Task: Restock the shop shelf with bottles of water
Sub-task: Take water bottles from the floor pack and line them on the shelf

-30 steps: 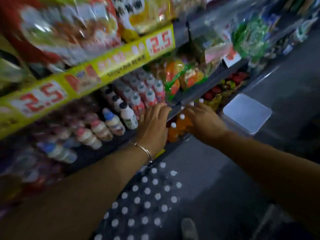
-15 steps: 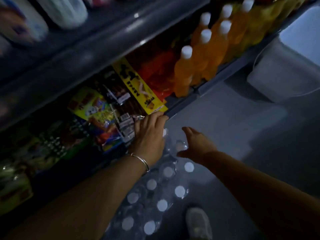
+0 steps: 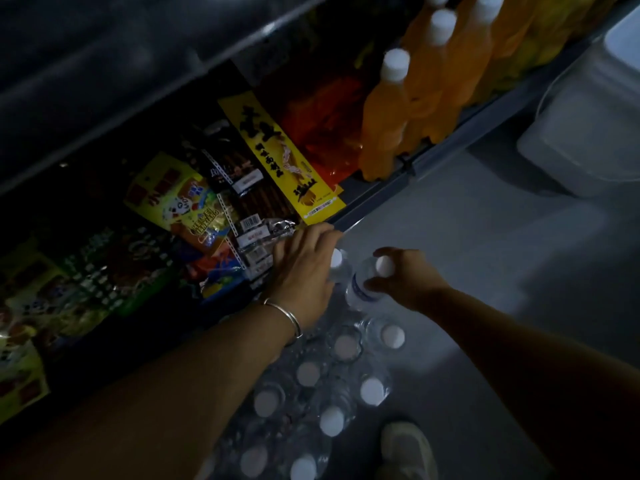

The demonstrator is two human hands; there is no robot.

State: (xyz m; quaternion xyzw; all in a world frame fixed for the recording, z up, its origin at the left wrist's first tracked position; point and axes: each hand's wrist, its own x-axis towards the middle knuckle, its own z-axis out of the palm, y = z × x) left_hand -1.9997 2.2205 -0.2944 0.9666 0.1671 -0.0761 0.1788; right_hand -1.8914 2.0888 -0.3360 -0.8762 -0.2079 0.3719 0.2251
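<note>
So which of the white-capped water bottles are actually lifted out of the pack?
Two: the water bottle gripped by the right hand and the one under the left hand. Both sit above the pack on the floor.

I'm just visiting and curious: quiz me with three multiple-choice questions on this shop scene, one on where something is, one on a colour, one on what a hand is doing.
1. Where is the shrink-wrapped pack of clear plastic water bottles?
A) on the grey floor
B) on the top shelf
C) inside the white tub

2. What colour are the caps of the tall orange drink bottles?
A) red
B) white
C) blue

3. What is the right hand doing?
A) hanging idle
B) pressing flat on the floor
C) gripping a clear water bottle

Answers: 1 A, the pack sits on the floor before the bottom shelf. 2 B, each bottle shows a white cap. 3 C, its fingers curl round the bottle below the cap.
</note>
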